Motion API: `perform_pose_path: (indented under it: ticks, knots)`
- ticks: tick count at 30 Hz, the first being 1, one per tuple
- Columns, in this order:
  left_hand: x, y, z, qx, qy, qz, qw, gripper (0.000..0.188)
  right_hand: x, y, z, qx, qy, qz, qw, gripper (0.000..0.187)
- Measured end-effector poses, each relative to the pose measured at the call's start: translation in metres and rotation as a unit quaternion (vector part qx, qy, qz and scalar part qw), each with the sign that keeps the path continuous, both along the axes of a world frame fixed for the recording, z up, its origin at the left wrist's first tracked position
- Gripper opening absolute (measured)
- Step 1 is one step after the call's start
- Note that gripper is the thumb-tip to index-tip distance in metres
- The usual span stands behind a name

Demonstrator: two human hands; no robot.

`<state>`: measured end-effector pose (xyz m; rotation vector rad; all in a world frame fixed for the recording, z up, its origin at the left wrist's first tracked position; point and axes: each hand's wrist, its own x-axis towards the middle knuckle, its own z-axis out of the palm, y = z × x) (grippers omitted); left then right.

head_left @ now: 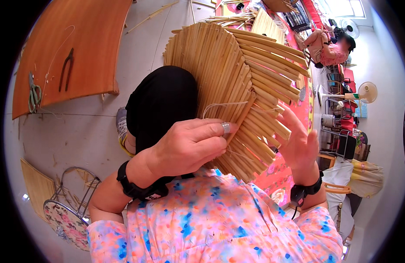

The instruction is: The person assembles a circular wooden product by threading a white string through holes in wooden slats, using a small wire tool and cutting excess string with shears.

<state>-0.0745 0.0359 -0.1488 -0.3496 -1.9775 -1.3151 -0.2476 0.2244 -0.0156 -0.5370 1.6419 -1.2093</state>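
Observation:
A fan-shaped panel of pale plant stalks [211, 61], sorghum-like and stitched side by side, lies tilted across my lap against my black-trousered knee. My left hand [189, 144], with a ring on one finger, is closed on the panel near a seam; its thumb is hidden. A thin pale cord [224, 104] loops out by its knuckles and runs over the stalks toward the right. At the right edge, beside the uneven stalk ends, my right hand [299, 144] has its fingers apart. Some of its fingertips pass behind the stalks.
On the brown wooden board [97, 48] at left lie green-handled scissors [34, 94] and dark pliers [67, 70]. A floral-seated folding stool [66, 223] stands at lower left. Loose stalks [228, 19] lie at the far side. Another person [331, 52] sits at upper right, near fans.

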Motion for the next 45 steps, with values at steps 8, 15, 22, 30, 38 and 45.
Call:
perform_pose_path:
  ticks: [8,15,22,30,38,45]
  knots:
    - [0.0,0.008,0.002,0.01,-0.03,-0.007,0.999,0.008,0.039,-0.003,-0.001,0.007,-0.02,-0.046,0.999,0.113]
    - [-0.002,0.016,-0.002,0.012,-0.011,-0.001,1.0,0.007,0.047,-0.006,0.001,0.029,-0.007,-0.048,0.998,0.096]
    - [0.01,0.011,-0.01,0.104,-0.056,-0.081,0.99,0.007,0.041,-0.007,-0.002,0.025,0.032,-0.044,0.998,0.076]
    - [0.004,0.016,-0.014,-0.025,-0.025,-0.012,0.999,0.008,0.046,-0.007,0.005,-0.011,0.025,0.001,1.0,0.075]
    - [0.007,0.004,0.003,0.019,-0.057,-0.004,0.998,0.008,0.041,-0.005,-0.005,0.042,0.064,-0.038,0.996,0.067]
    - [0.0,-0.026,0.026,0.0,-0.136,0.151,0.979,0.005,0.047,-0.01,-0.002,0.029,0.069,-0.028,0.997,0.067]
